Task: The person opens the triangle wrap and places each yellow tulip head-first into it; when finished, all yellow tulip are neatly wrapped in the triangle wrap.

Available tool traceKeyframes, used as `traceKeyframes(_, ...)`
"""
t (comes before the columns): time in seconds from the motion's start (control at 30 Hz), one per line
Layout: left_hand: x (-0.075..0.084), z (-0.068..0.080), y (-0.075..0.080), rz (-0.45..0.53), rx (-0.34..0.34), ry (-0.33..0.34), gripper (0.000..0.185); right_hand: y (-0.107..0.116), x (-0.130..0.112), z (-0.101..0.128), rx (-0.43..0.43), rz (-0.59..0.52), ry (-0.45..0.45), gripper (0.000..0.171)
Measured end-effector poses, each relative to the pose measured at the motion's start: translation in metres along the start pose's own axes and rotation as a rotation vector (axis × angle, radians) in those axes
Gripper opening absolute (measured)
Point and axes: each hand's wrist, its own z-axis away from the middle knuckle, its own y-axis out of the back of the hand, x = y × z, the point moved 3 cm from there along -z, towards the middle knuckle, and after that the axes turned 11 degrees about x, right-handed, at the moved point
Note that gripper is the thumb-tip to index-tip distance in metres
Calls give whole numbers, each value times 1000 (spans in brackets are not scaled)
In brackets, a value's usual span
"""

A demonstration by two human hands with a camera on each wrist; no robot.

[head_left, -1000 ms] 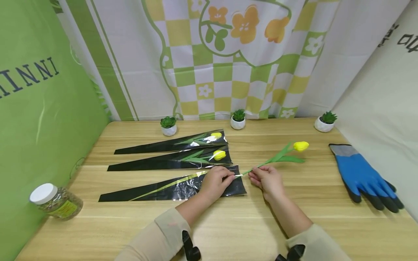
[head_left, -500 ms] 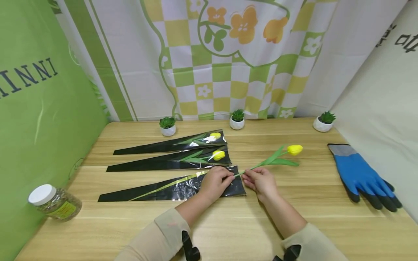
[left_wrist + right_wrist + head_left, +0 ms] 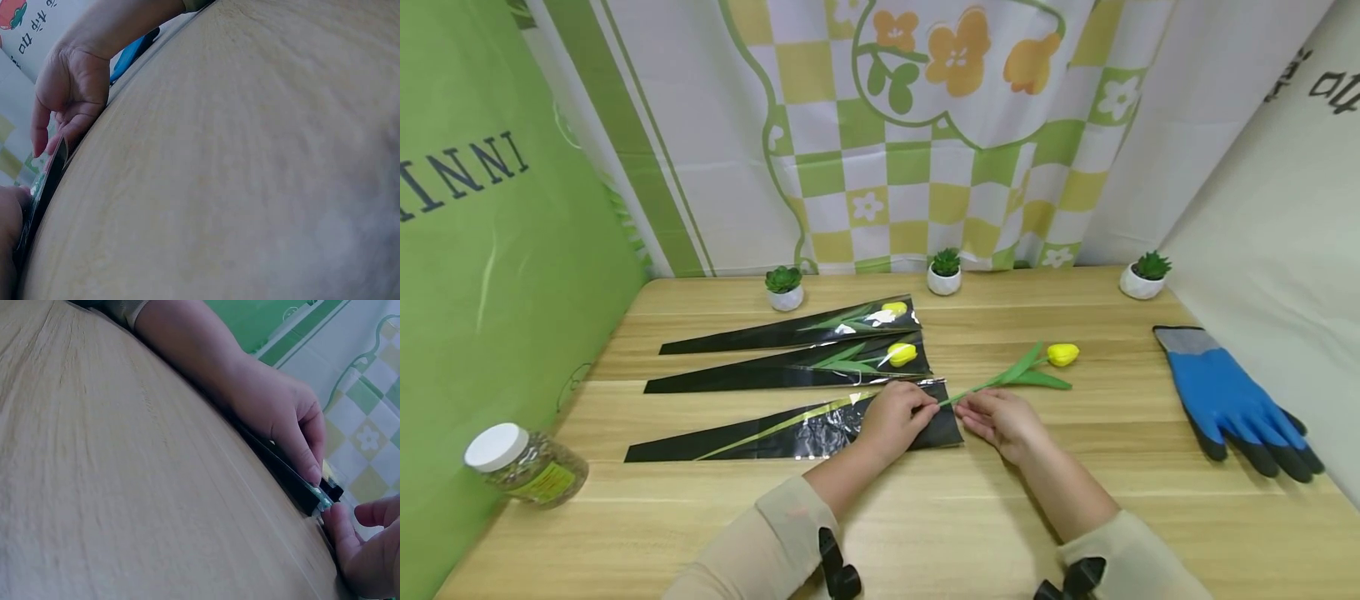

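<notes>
A yellow tulip (image 3: 1062,355) with green leaves lies aslant, its stem running into the mouth of a black-and-clear flower sleeve (image 3: 760,437). My left hand (image 3: 897,423) rests on this sleeve and pinches its film near the mouth, thumb and forefinger by the stem. In the right wrist view the left hand (image 3: 284,419) grips the sleeve's edge. My right hand (image 3: 1003,423) is just outside the mouth, fingertips beside the stem. The right wrist view shows the thumb and fingers of the right hand (image 3: 369,556) apart. The stem's lower end is hidden.
Two sleeves, each with a yellow tulip, lie behind: a middle sleeve (image 3: 737,377) and a far sleeve (image 3: 752,335). Succulent pots (image 3: 944,281) line the back edge. A blue work glove (image 3: 1232,400) lies right. A white-lidded jar (image 3: 538,475) lies tilted at left.
The tulip has slid left, its stem deeper into the sleeve. The right hand moved left with it, then its fingers parted beside the stem. The left hand has stayed in place.
</notes>
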Motion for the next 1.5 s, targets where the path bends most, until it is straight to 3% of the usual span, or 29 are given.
traceKeyframes(0.2, 1, -1, 1, 7, -5, 4, 18, 7, -4, 4, -27, 38, -8, 46)
traceKeyframes(0.33, 1, -1, 2, 13, 0, 7, 18, 19, -12, 5, 31, 88, 45, 46)
traceKeyframes(0.4, 0, -1, 2, 17, 3, 13, 18, 28, -18, 4, 109, 122, 95, 43)
traceKeyframes(0.57, -1, -1, 1, 28, 7, 22, 18, 55, -33, -8, 418, 219, 239, 37)
traceKeyframes(0.67, -2, 0, 1, 30, 4, 22, 18, 66, -37, -17, 526, 283, 267, 43)
traceKeyframes(0.9, -2, -1, 1, 32, 0, 18, 18, 69, -36, -31, 525, 427, 245, 55)
traceKeyframes(1.17, -2, 0, 1, 38, -3, 19, 19, 65, -36, -35, 577, 663, 297, 57)
traceKeyframes(1.5, -2, 0, 0, 30, -10, 9, 19, 59, -36, -39, 610, 716, 265, 56)
